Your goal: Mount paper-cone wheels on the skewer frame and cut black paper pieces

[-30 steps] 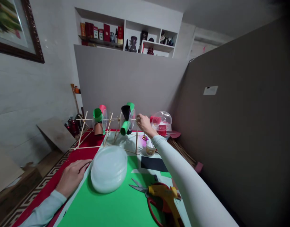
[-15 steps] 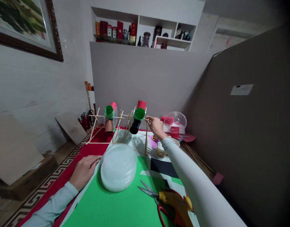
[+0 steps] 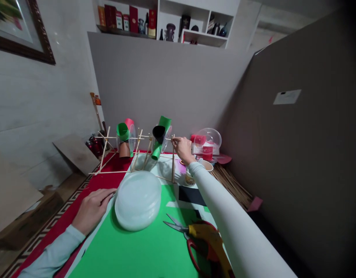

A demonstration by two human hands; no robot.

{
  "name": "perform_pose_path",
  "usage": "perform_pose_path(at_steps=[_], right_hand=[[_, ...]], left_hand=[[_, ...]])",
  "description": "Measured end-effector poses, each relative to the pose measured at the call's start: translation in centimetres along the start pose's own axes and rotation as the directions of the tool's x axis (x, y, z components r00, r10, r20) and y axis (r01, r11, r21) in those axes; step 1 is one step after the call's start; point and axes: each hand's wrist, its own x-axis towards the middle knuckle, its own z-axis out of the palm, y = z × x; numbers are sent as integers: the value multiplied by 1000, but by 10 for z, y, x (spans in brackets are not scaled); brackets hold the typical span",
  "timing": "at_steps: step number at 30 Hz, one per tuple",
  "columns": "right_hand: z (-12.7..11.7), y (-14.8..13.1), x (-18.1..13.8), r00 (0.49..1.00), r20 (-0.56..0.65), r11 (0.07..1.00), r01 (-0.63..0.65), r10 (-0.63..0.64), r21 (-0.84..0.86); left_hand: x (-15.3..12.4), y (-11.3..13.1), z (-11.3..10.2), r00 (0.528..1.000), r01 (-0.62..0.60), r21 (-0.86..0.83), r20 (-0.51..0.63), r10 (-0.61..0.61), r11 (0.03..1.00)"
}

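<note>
My right hand (image 3: 183,150) is closed, fingertips pinched on the end of a thin wooden stick that runs through a paddle wheel (image 3: 158,134). That wheel carries green and black paper cups around clear plastic discs, on a frame of wooden sticks (image 3: 173,164). To its left, a second wheel (image 3: 125,135) with green, red and brown cups sits on a similar stick frame (image 3: 103,154). My left hand (image 3: 92,208) rests at the table's left side with fingers stretched out, holding nothing. Just right of it lies a stack of translucent plastic lids (image 3: 138,200).
Open scissors (image 3: 178,227) and a yellow-handled tool (image 3: 208,235) lie on green card (image 3: 131,251). Black paper (image 3: 192,195) and a paper cup (image 3: 189,179) sit near my right forearm. Farther right are a clear plastic bowl (image 3: 214,138) and a bundle of sticks (image 3: 231,186).
The right-hand wheel has turned: its black cup now faces me, with green ones above and below. My right hand stays at the stick's end. The camera view has shifted slightly.
</note>
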Motion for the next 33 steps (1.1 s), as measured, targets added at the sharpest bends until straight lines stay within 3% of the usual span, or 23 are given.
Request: perform_pose_path(at_steps=[9, 20, 24, 28, 33], right_hand=[[5, -5, -3, 997, 67, 999, 44, -45, 16], [-14, 24, 7, 994, 93, 998, 62, -64, 19], [-16, 28, 10, 995, 24, 994, 99, -100, 47], [-28, 23, 1, 982, -120, 986, 153, -145, 61], [-54, -8, -38, 900, -306, 941, 336, -311, 32]], left_hand=[[3, 0, -2, 999, -32, 37, -38, 33, 999], [3, 0, -2, 999, -38, 41, -5, 38, 998], [3, -1, -2, 1000, -26, 41, 0, 26, 999], [3, 0, -2, 1000, -24, 35, 4, 24, 999], [2, 5, -2, 1000, -25, 28, 7, 25, 999]])
